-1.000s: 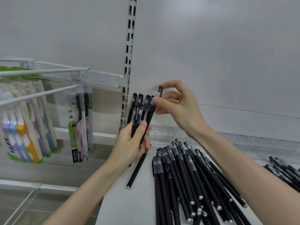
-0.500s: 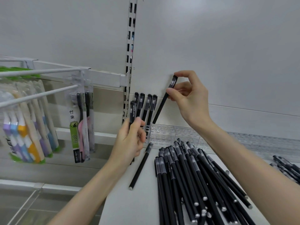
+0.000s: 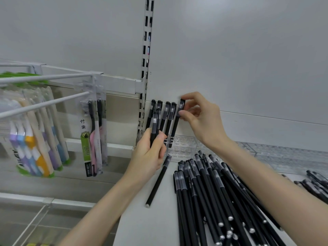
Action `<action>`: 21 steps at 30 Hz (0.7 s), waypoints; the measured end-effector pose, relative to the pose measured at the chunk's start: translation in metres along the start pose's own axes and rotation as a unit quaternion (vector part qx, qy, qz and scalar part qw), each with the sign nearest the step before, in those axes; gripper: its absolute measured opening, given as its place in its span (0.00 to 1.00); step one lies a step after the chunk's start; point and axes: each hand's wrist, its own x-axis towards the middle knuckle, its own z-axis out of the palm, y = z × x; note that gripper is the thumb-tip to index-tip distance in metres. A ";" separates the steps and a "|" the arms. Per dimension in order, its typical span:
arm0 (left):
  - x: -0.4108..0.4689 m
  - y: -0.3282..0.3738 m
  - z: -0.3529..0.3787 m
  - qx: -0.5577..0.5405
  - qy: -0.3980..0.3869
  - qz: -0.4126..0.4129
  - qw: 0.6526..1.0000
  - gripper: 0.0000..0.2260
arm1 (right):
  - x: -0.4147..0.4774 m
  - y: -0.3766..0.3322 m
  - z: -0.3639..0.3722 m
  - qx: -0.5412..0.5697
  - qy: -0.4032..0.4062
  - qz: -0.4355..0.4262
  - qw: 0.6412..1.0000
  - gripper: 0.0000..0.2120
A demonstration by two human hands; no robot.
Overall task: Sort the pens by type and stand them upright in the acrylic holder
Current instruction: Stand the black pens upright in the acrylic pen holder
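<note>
Black, slim capped pens (image 3: 165, 119) stand upright in the clear acrylic holder (image 3: 184, 146) at the frame's centre, against the grey back panel. Your right hand (image 3: 202, 119) pinches the cap of one more black pen (image 3: 177, 121) between thumb and fingers, its lower end in the holder. Your left hand (image 3: 149, 155) has its fingers closed around a small bunch of black pens (image 3: 154, 128). Loose matching pens (image 3: 213, 196) lie heaped on the white shelf (image 3: 142, 224), lower right.

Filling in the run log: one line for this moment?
right hand: seating pen in acrylic holder | left hand: gripping spare pens
</note>
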 end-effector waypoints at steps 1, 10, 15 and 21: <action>-0.001 0.001 0.001 0.000 -0.004 0.007 1.000 0.09 | 0.001 -0.001 -0.001 -0.001 -0.005 0.001 1.000 0.13; -0.002 0.003 0.001 0.016 -0.004 -0.015 1.000 0.09 | 0.003 -0.003 -0.004 -0.026 -0.009 -0.011 1.000 0.13; -0.003 0.002 0.003 0.018 -0.020 0.014 1.000 0.09 | 0.002 -0.005 -0.003 -0.050 -0.023 -0.017 0.998 0.13; -0.003 0.002 0.000 0.009 -0.022 -0.002 1.000 0.10 | -0.005 -0.003 0.000 -0.077 -0.032 -0.012 0.996 0.13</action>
